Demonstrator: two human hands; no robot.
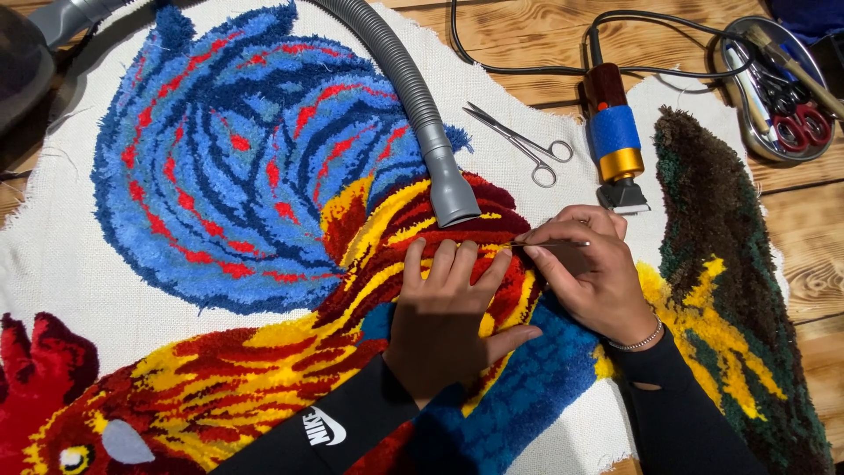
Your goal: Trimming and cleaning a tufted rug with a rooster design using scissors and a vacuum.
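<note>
A large tufted rug (pixel 220 176) with a rooster design in blue, red, yellow and brown lies on white backing cloth. My left hand (pixel 448 317) presses flat on the red and yellow pile, fingers spread. My right hand (pixel 589 273) pinches a thin metal tool (pixel 549 244), likely tweezers or small scissors, with its tip at the pile just past my left fingertips. A grey vacuum hose nozzle (pixel 450 189) rests on the rug just above both hands.
Silver scissors (pixel 523 142) lie on the backing cloth. A corded electric trimmer (pixel 615 141) with blue and gold bands sits to their right. A metal tray (pixel 765 88) with red-handled scissors is at the top right, on the wooden table (pixel 818 255).
</note>
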